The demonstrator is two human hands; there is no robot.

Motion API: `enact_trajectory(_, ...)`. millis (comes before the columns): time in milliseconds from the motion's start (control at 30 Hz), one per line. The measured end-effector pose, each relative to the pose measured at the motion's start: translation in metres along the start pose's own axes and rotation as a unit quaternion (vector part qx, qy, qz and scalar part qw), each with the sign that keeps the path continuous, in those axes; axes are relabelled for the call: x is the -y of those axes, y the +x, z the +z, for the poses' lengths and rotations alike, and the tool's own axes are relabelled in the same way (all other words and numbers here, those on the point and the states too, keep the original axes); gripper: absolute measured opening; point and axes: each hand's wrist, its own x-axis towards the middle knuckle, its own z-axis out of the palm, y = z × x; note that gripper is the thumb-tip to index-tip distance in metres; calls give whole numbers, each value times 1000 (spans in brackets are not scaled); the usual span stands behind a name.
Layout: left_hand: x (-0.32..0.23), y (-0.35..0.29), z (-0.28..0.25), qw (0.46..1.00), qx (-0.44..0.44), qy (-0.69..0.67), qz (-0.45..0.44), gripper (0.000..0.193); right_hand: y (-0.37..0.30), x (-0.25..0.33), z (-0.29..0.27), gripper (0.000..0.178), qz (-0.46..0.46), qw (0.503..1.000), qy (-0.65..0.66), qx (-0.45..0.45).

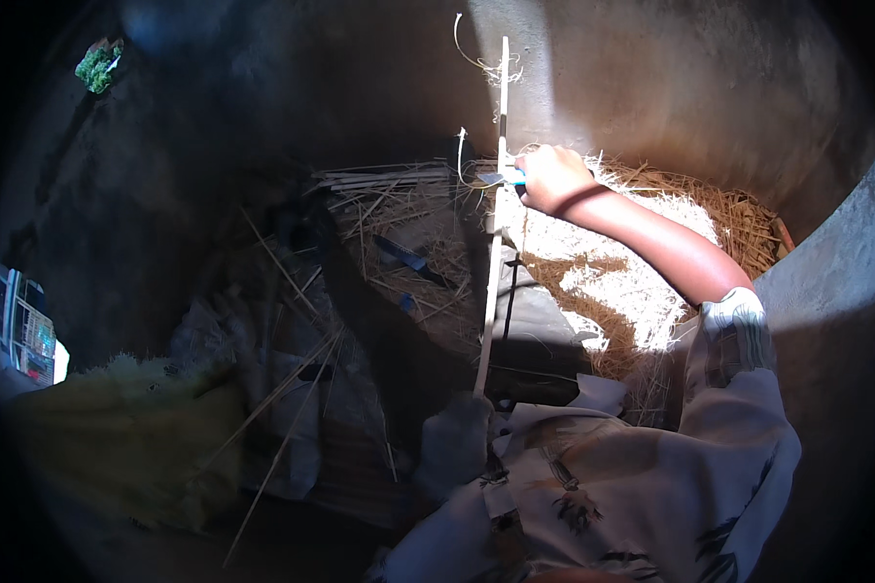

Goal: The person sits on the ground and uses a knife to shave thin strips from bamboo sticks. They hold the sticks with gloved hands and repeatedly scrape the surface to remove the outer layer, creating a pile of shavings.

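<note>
My right hand (556,181) is closed around the blue handle of a small knife (494,179), its blade pointing left across a long, thin, pale strip of what looks like bamboo or cane (493,277). The strip stands lengthwise in front of me, its far end raised against the wall and its near end by my clothing. Thin curled shavings (461,155) hang beside the blade and near the strip's far end. My left forearm reaches forward in deep shadow; my left hand (299,220) is a dark shape whose fingers I cannot make out.
Pale shavings (685,219) lie heaped under my right arm. Scattered thin sticks (389,180) and a dark-blue tool (401,255) lie in shadow ahead. A yellowish sack (117,437) is at the left. A curved wall (651,87) rises beyond, with a pale slab (836,243) at right.
</note>
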Motion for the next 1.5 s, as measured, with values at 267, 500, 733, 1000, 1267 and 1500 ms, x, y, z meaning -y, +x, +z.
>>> enact_trajectory(267,7,-11,-2,993,15,95,71,18,42,-38,-25,22,186,977,102,9)
enact_trajectory(500,19,-21,-2,992,-67,93,45,12,20,-5,1,18,-28,999,26,-25)
enact_trajectory(733,15,-18,-2,980,-55,175,83,10,89,-12,-6,23,137,986,-31,-86)
enact_trajectory(1000,25,-18,-2,960,4,248,127,13,135,-78,-3,27,290,952,16,-96)
enact_trajectory(1267,39,-11,-21,948,-80,-208,-226,23,87,-177,18,27,303,886,281,-208)
enact_trajectory(1500,1,67,-38,847,49,-484,-214,29,-39,44,56,20,15,971,172,-167)
